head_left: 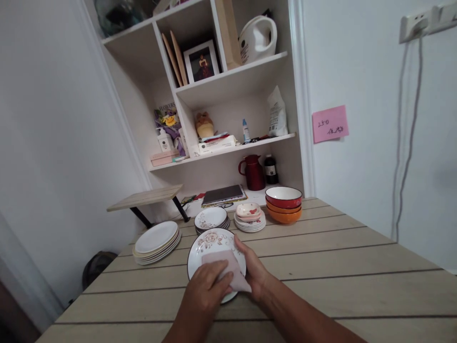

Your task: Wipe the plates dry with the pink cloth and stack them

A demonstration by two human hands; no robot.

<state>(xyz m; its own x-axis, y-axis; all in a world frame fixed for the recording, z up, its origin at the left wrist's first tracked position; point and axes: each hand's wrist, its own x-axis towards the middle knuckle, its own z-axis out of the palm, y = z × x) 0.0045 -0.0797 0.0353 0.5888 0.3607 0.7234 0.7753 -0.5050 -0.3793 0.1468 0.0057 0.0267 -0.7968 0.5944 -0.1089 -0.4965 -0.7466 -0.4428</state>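
Observation:
A white plate (210, 245) with a dark rim and a floral print lies on the wooden table (321, 267) in front of me. My left hand (205, 288) presses a pale pink cloth (228, 267) onto the plate's near half, fingers curled over it. My right hand (252, 269) grips the plate's right edge, thumb on the rim, beside the cloth.
Behind the plate stand a stack of cream plates (157, 243), a stack of floral plates (211, 219), small dishes (250, 216) and red and orange bowls (283, 204). A small wooden riser (146, 197), a red jug (253, 172) and white shelves (228, 85) are at the back.

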